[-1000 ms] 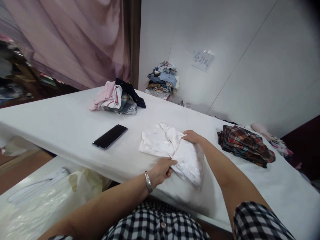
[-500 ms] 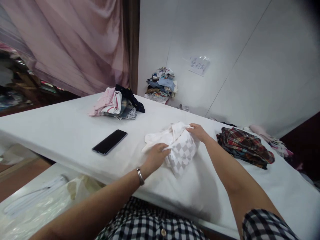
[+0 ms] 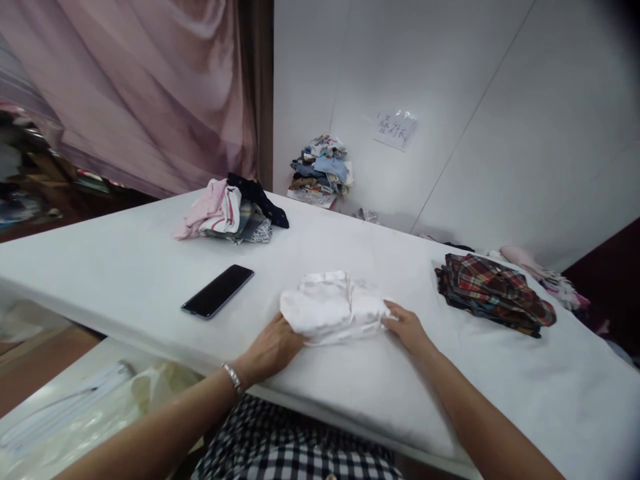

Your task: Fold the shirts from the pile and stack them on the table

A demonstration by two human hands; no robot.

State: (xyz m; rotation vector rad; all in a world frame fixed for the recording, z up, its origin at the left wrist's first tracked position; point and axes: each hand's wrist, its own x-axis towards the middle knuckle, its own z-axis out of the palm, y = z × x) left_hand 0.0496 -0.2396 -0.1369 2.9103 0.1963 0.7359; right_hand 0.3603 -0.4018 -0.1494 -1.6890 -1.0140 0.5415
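Observation:
A white garment point(image 3: 327, 310), folded into a compact bundle, lies near the front edge of the white-covered table point(image 3: 330, 247). My left hand point(image 3: 275, 343) grips its lower left corner, with the fingertips hidden under the cloth. At the opposite end, my right hand point(image 3: 404, 323) pinches the right edge between thumb and fingers. The checkered part of the cloth is mostly out of sight now.
A black phone point(image 3: 219, 291) lies left of the garment. Behind it sits a pile of folded clothes point(image 3: 230, 210); a plaid shirt stack point(image 3: 493, 290) is on the right. More clothes point(image 3: 323, 170) are heaped by the wall. A plastic bag point(image 3: 115, 407) lies lower left.
The checkered flap has been folded over, so the garment is now a flatter, mostly white bundle. My left hand moved left and down to its corner; my right hand came down toward me.

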